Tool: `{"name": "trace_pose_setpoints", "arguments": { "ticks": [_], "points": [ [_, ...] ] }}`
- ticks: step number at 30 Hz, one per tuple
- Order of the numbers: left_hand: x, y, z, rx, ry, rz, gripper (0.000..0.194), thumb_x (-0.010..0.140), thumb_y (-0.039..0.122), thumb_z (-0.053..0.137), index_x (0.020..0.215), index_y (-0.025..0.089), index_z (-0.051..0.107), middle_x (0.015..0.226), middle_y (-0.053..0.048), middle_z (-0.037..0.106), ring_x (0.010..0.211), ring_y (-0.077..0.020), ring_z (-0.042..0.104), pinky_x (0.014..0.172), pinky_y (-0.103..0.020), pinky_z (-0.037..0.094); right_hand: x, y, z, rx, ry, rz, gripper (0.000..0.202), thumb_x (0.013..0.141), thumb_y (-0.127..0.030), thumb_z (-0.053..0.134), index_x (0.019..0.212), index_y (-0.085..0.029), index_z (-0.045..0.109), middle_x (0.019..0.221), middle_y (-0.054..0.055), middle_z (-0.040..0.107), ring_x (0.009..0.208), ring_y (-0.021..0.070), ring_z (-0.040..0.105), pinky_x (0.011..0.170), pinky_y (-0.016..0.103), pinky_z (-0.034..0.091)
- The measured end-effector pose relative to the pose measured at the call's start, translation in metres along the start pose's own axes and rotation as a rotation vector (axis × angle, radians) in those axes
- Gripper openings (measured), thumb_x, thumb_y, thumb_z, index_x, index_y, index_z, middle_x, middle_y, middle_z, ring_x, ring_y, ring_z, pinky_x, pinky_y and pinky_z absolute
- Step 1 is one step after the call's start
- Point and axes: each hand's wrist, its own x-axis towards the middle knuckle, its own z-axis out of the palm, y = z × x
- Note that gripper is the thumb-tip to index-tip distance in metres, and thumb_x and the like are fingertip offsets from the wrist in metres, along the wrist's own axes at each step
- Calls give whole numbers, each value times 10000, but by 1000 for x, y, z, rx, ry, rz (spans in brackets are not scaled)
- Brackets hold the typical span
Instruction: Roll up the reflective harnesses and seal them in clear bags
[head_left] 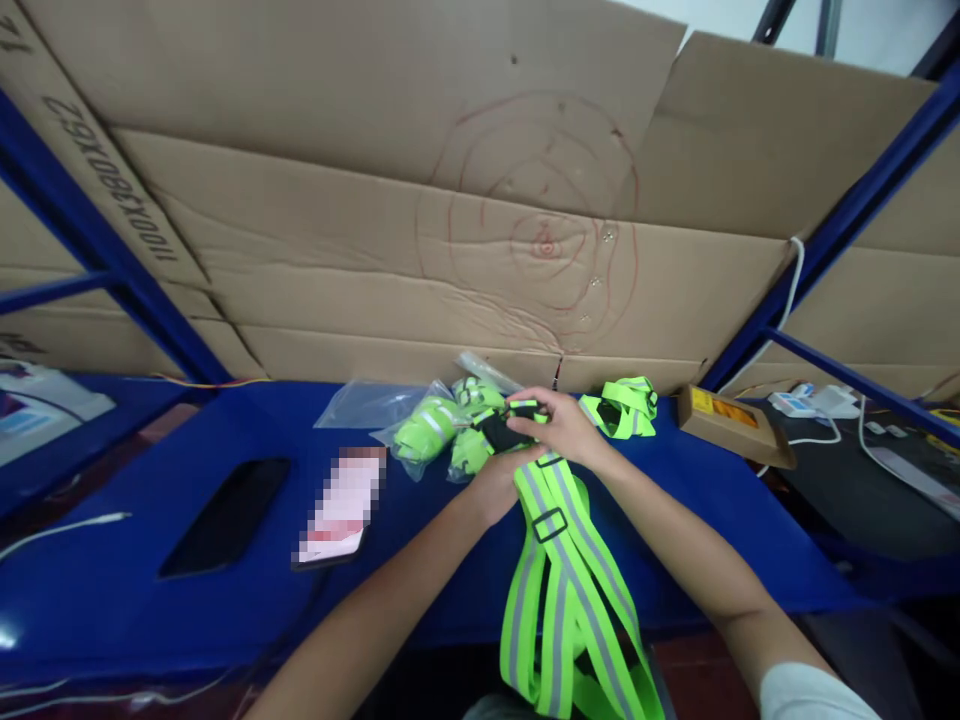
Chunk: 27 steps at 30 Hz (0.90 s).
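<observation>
Neon green straps with grey reflective stripes and a black buckle (559,580) hang from my two hands over the table's front edge. My left hand (504,478) is closed round the gathered upper end of the straps. My right hand (559,425) pinches the black and green part at the top, its fingers bent over it. Just behind and left of the hands lie green bundles in clear plastic bags (427,432). Another folded green strap bundle (622,407) rests to the right of my right hand.
On the blue table (420,540) lie a black phone (226,517) and a lit phone (343,505) at the left. An open cardboard box (727,420) stands at the right, beside white cables and adapters (814,402). Cardboard sheets (337,220) and blue posts rise behind.
</observation>
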Motion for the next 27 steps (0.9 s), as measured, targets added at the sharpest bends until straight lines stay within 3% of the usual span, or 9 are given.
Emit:
{"name": "trace_pose_setpoints", "arguments": {
  "ticks": [2, 4, 7, 10, 14, 18, 23, 27],
  "points": [
    [4, -4, -6, 54, 48, 10, 363, 587, 254, 1003, 841, 99, 795, 848, -86, 804, 756, -218, 740, 796, -329, 572, 0, -1, -1, -151, -92, -45, 374, 874, -463, 776, 1167, -229, 774, 1163, 58, 798, 1054, 242, 729, 945, 351, 521],
    [6, -5, -10, 115, 74, 8, 361, 585, 264, 1005, 829, 95, 801, 827, -96, 800, 737, -227, 739, 783, -337, 569, 1, 1, -6, -185, -134, -39, 477, 841, -461, 816, 1255, -232, 754, 1246, 68, 778, 1071, 246, 729, 922, 339, 543],
    [5, -3, -10, 198, 46, 3, 406, 639, 285, 990, 962, 101, 825, 970, -129, 819, 847, -265, 769, 847, -357, 581, 1, 11, -15, -31, -218, 114, 708, 755, -484, 890, 1383, -230, 685, 1125, 57, 782, 721, 157, 698, 606, 260, 554],
    [2, -2, -6, 241, -33, -29, 415, 671, 261, 970, 1024, 98, 824, 1095, -161, 812, 965, -302, 777, 905, -373, 586, -6, 28, -18, 269, -298, 260, 659, 730, -466, 912, 1301, -202, 716, 817, -22, 727, 439, 51, 483, 367, 185, 391],
    [-1, -6, -1, 226, -115, -145, 354, 703, 195, 913, 1020, 76, 811, 1079, -186, 809, 955, -315, 782, 943, -412, 592, -27, 49, -17, 433, -203, 315, 609, 723, -450, 906, 1226, -169, 708, 818, -14, 729, 376, 38, 448, 309, 201, 408],
    [-2, -7, -1, 152, -158, -225, 304, 767, 215, 817, 1033, 70, 795, 1093, -196, 804, 1002, -330, 782, 1016, -440, 577, -42, 51, -15, 534, -110, 335, 643, 691, -392, 925, 1250, -186, 683, 829, -19, 736, 355, 40, 455, 287, 203, 419],
    [-5, 0, -2, 109, -178, -244, 348, 776, 217, 757, 1083, 53, 776, 1083, -211, 800, 1048, -354, 776, 1085, -477, 540, -42, 46, -7, 580, -62, 342, 641, 682, -345, 932, 1249, -175, 687, 683, -55, 687, 321, 39, 411, 264, 189, 387],
    [-3, 0, -5, 112, -176, -268, 349, 762, 199, 751, 1077, 50, 776, 1052, -208, 802, 1001, -348, 785, 1057, -469, 551, -39, 54, 1, 565, -65, 373, 630, 692, -365, 928, 1237, -151, 695, 678, -36, 706, 301, 36, 407, 246, 178, 345]
  ]
}}
